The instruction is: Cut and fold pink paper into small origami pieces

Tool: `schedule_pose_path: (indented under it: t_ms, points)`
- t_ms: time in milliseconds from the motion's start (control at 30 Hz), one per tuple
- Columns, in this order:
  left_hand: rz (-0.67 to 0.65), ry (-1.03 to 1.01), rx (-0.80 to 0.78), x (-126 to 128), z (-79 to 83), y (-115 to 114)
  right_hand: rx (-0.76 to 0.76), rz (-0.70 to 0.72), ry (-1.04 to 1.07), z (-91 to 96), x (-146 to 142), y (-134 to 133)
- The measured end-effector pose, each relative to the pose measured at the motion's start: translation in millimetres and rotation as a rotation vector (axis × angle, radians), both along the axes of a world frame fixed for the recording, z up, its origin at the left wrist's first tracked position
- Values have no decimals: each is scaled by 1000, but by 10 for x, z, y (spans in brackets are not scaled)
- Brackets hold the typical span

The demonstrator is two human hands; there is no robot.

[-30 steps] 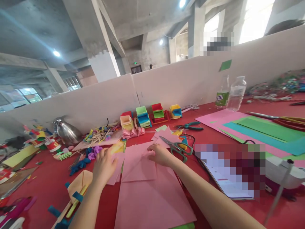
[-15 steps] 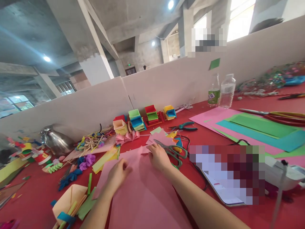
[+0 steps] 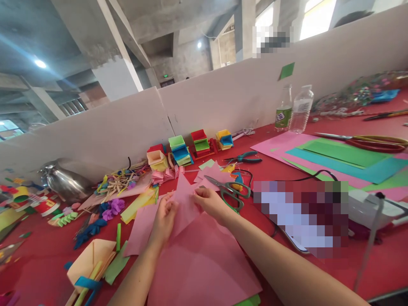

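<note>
My left hand (image 3: 165, 217) and my right hand (image 3: 213, 205) both pinch a small pink paper piece (image 3: 186, 199), lifted with a point sticking up between them. Under it lies a large pink sheet (image 3: 200, 263) on the red table (image 3: 350, 272). Another pink sheet (image 3: 140, 229) lies just left of my left hand. Green-handled scissors (image 3: 230, 190) rest beside my right hand, at its far right.
Folded paper boxes (image 3: 188, 148) stand by the white partition (image 3: 223, 97). Teal pliers (image 3: 244, 158), two bottles (image 3: 293, 110), coloured sheets (image 3: 344, 159), long scissors (image 3: 366, 141), a metal kettle (image 3: 65, 182), paper scraps (image 3: 121, 185) and a folded tan piece (image 3: 89, 263) surround the spot.
My left hand came in from the left pile to the middle. Both hands now lift the small pink piece off the sheets, where before they pressed flat on the paper.
</note>
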State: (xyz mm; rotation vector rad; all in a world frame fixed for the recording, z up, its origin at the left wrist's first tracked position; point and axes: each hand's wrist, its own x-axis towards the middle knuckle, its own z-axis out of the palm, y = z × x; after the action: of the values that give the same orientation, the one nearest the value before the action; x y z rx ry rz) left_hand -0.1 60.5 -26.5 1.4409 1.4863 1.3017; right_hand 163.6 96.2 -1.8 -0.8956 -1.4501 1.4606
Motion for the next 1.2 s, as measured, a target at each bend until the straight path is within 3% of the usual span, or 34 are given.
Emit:
schedule_pose_path:
  t_ms: [133, 267, 400, 500, 567, 767, 1100, 1200]
  points:
    - [-108, 329, 190, 4, 20, -82, -35, -130, 47, 5, 12, 10]
    - [-133, 467, 116, 58, 58, -159, -74, -136, 94, 44, 39, 1]
    - [-90, 340, 89, 95, 43, -151, -93, 35, 208, 68, 51, -29]
    - [-102, 211, 104, 93, 17, -119, -10, 219, 249, 76, 65, -53]
    - [-123, 126, 107, 98, 10, -108, 47, 263, 212, 72, 64, -69]
    - [-203, -108, 97, 139, 42, -119, 113, 238, 80, 51, 7, -103]
    - [-265, -185, 164, 95, 75, -111, 137, 265, 149, 42, 5, -84]
    - [-184, -252, 122, 62, 28, -93, 109, 158, 149, 13, -9, -57]
